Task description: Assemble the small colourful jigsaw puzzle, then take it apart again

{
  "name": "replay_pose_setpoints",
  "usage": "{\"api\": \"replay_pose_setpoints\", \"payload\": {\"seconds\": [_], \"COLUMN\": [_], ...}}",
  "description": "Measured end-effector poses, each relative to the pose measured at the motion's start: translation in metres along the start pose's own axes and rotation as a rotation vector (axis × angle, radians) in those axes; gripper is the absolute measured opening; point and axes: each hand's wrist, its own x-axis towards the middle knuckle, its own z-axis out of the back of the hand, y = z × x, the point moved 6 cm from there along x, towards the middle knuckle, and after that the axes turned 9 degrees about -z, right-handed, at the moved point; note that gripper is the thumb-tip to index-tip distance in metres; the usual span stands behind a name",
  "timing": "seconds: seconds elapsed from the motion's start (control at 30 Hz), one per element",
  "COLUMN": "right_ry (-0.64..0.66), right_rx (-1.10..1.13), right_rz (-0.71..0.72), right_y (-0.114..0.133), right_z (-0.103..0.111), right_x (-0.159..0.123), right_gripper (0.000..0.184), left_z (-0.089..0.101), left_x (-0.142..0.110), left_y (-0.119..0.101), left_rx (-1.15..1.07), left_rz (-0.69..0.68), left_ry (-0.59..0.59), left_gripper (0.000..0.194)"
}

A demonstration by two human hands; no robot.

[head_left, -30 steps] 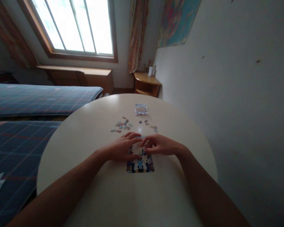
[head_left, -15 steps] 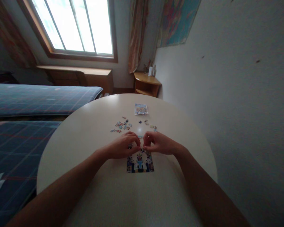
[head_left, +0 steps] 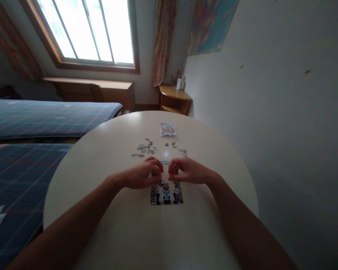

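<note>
A partly assembled colourful jigsaw (head_left: pixel 166 194) lies on the round white table (head_left: pixel 107 157) in front of me. My left hand (head_left: pixel 142 174) rests at its upper left edge, fingers curled and pinched. My right hand (head_left: pixel 187 170) sits at the upper right edge, fingers curled in the same way. The fingertips of both hands nearly meet over the puzzle's top edge. What they pinch is too small to make out. Loose puzzle pieces (head_left: pixel 145 149) lie scattered just beyond my hands, with a few more pieces (head_left: pixel 183 151) to the right.
A small picture card (head_left: pixel 167 129) lies farther back on the table. A white wall runs close along the right. Two beds with plaid covers (head_left: pixel 45 118) stand to the left. A corner shelf (head_left: pixel 174 98) and a window are behind the table.
Both hands went from lying flatter on the puzzle to curled pinches at its top edge, and their fingertips drew slightly apart since half a second ago.
</note>
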Motion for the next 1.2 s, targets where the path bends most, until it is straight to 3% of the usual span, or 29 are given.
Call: {"api": "replay_pose_setpoints", "payload": {"seconds": [1.2], "right_ry": [0.004], "right_rx": [-0.069], "right_rz": [-0.023], "right_y": [0.0003], "right_z": [0.0009], "right_x": [-0.0003], "right_gripper": [0.017], "left_z": [-0.0045], "left_x": [-0.0009], "left_y": [-0.0044], "left_rx": [0.064], "left_rz": [-0.011], "left_ry": [0.044], "left_gripper": [0.006]}}
